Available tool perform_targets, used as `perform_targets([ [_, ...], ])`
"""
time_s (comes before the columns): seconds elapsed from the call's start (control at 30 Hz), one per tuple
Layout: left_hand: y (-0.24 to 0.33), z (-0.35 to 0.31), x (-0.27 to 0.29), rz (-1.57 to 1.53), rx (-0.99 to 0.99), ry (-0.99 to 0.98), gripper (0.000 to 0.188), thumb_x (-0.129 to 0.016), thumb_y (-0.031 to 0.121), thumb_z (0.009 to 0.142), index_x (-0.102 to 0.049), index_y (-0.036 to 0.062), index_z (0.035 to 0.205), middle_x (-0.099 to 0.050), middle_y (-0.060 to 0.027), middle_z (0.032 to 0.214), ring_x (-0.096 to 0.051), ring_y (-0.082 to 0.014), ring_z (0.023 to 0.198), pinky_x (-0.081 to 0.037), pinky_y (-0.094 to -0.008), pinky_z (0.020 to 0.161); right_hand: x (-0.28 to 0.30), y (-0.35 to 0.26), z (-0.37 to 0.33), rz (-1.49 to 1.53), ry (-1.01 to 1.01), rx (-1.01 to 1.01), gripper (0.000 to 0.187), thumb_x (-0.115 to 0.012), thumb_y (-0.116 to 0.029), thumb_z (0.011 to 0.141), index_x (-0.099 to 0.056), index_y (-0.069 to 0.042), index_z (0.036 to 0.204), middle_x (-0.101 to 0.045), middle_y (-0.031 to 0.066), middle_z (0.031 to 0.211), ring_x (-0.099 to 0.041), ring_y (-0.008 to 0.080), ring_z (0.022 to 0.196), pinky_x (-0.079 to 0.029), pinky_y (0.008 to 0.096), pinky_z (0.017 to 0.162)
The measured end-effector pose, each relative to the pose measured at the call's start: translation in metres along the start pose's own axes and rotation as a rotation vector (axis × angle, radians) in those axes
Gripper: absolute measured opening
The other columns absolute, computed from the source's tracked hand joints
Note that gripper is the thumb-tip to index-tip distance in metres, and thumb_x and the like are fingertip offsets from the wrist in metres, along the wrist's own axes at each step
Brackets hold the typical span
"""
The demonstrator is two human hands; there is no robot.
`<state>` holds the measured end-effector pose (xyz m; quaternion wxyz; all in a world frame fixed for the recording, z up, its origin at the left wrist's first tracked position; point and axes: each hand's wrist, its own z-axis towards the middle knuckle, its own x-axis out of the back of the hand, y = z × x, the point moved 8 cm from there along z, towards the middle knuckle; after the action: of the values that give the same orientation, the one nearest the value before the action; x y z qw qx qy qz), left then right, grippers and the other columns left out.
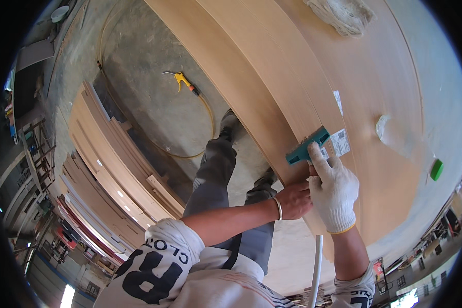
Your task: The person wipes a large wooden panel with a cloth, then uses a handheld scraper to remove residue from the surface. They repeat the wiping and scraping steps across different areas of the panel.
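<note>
- Clock bearings taken from the green tool (308, 146), a short bar lying over the pale boards (287, 56) near their lower end; long axis slanted, one end to 2 o'clock, the other to 8.
- Right hand (335, 191), at 5 o'clock: white knit glove, yellow cuff edge. Gripping the tool, index finger stretched along it.
- Left hand (294, 201), between 6 and 7 o'clock: bare, bangle (278, 209) at the wrist. Just beside the glove, by the boards' edge; fingertips partly hidden, cannot tell whether closed on anything.
- Label (340, 142), white, printed, at 3 o'clock, just beside the tool on the boards. White slip (338, 102) at 1 o'clock.
- Rag (344, 16), whitish, crumpled, between 12 and 1 o'clock, on the boards, well apart from the hands.
- Clear film (392, 134) at 3 o'clock; small green item (436, 169) farther out, between 3 and 4, kind unclear.
- Air gun (180, 80), yellow, at 10 o'clock on the grey floor (154, 46); yellowish hose (209, 110) curves away from it.
- Stacked planks (102, 154) on the floor at 9 o'clock, wood-coloured.
- Person's legs, grey trousers (209, 179), at 8 o'clock, between planks and boards.
- White tube (316, 272) at 6 o'clock, below the hands.
</note>
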<state>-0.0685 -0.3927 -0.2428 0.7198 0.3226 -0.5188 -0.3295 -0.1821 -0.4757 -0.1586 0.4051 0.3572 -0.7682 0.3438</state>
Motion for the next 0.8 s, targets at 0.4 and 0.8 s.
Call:
perform_targets([
  [0.4, 0.004, -0.004, -0.026, 0.303, -0.055, -0.267, 0.047, -0.038, 0.018, 0.102, -0.048, 0.0037, 0.146, -0.045, -0.0080, 0.159, -0.032, -0.0239, 0.154, -0.020, -0.0414, 0.132, 0.012, -0.041, 0.073, -0.035, 0.009, 0.003, 0.067, -0.075, -0.020, 0.083, -0.057, -0.031, 0.146, -0.067, 0.0097, 0.092, -0.071, 0.0303, 0.076, -0.055, 0.0436, 0.066],
  [0.8, 0.005, 0.010, -0.002, 0.089, -0.039, -0.179, 0.042, -0.045, 0.016, 0.099, -0.058, 0.0014, 0.137, -0.049, -0.0094, 0.157, -0.035, -0.0238, 0.152, -0.026, -0.0400, 0.129, 0.040, -0.103, 0.186, 0.064, 0.076, 0.035, 0.056, -0.069, -0.019, 0.090, -0.059, -0.029, 0.144, -0.068, 0.0105, 0.092, -0.071, 0.0327, 0.080, -0.056, 0.0468, 0.070],
])
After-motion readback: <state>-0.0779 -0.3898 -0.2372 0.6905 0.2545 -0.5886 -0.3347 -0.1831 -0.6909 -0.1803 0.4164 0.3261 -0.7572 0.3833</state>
